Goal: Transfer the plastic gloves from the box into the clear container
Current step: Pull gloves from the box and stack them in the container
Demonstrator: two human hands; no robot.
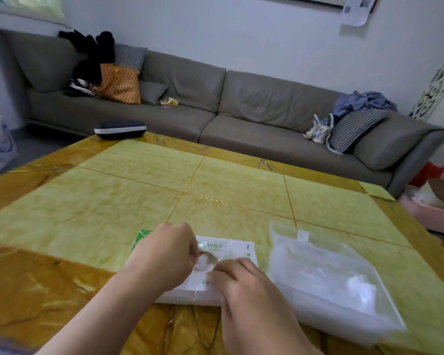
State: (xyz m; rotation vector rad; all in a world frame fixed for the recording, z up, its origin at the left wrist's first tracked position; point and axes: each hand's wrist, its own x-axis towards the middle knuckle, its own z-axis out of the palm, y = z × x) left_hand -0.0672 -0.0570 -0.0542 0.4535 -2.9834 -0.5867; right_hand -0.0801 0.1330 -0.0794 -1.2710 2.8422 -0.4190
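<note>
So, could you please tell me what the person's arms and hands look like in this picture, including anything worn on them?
Both forearms are bare as far as the frame shows; no sleeves or cuffs are visible. The left hand and the right hand wear no gloves, and I can see no rings, watch or bracelet on either. The fingernails look short and unpainted, though the image is too soft to be sure.

I sit at a yellow-green marbled table (144,190) with amber borders. A grey L-shaped sofa (241,119) runs along the plain white wall (241,32), carrying cushions, bags and clothing. Soft, even light throughout.
</note>
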